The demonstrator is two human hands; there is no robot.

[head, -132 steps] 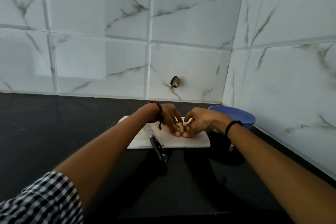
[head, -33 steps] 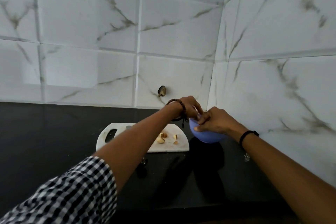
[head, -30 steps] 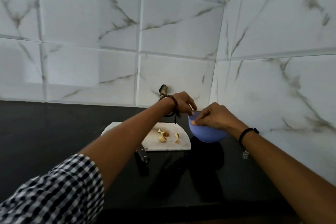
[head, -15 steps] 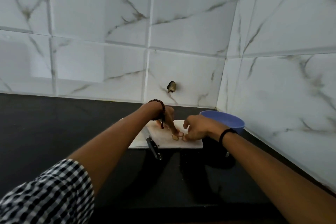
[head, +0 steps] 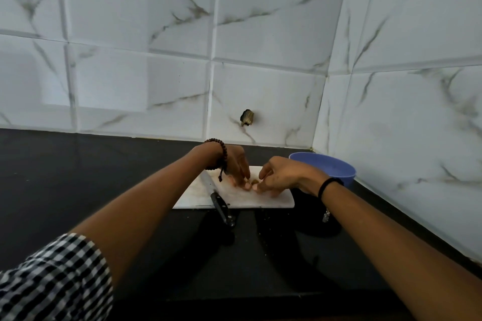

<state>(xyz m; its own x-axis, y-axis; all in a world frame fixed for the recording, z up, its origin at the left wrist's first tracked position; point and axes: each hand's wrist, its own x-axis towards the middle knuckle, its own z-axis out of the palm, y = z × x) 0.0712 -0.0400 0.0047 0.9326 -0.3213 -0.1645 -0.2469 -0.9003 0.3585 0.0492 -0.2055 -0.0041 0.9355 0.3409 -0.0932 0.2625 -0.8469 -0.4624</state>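
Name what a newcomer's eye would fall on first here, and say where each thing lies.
Both hands draw the eye: the left hand and right hand meet over small pale pieces on the white cutting board, at the centre. A black-handled knife lies across the board's near edge, and a blue bowl stands to the right, by the marbled wall.

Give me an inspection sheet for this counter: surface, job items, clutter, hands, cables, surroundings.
Surface: black counter, glossy, with a white cutting board on it.
Job's things: small pale food pieces on the board between the hands; blue bowl right of the board, contents not visible.
Clutter: knife lies on the board's front-left, black handle out over the counter.
Hands: left hand fingers straight, tips at the pieces; right hand fingers curled at them, grip unclear.
Cables: nothing seen.
Surroundings: marbled white wall tiles; dark stub in the back wall.
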